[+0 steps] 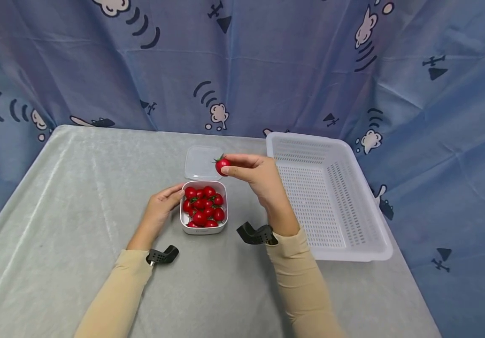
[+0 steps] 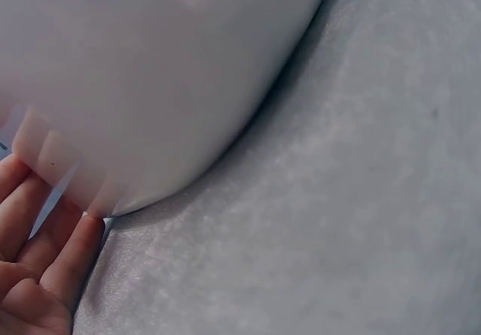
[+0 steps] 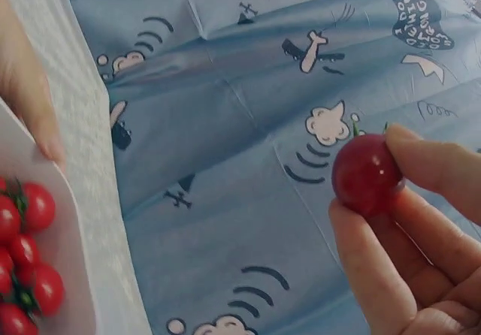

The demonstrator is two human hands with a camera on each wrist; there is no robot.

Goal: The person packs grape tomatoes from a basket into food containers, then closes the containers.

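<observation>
Between thumb and fingertips my right hand [image 1: 257, 176] pinches a red cherry tomato [image 1: 223, 165] with a green stem, raised above the table just behind the white box. In the right wrist view the same cherry tomato [image 3: 367, 174] shows smooth and round. My left hand [image 1: 162, 206] touches the left side of the white box [image 1: 203, 231] with its fingers fairly straight; the left wrist view shows the fingertips [image 2: 90, 226] against the box wall. Several cherry tomatoes [image 1: 200, 217] fill the box. A clear lid [image 1: 200, 162] lies flat behind it, partly covered by the held tomato.
To the right stands a large white perforated basket [image 1: 388, 249] with nothing in it. The grey cloth-covered table [image 1: 77, 197] extends left and in front of the box. A blue patterned curtain [image 1: 267, 70] hangs behind the table and along its sides.
</observation>
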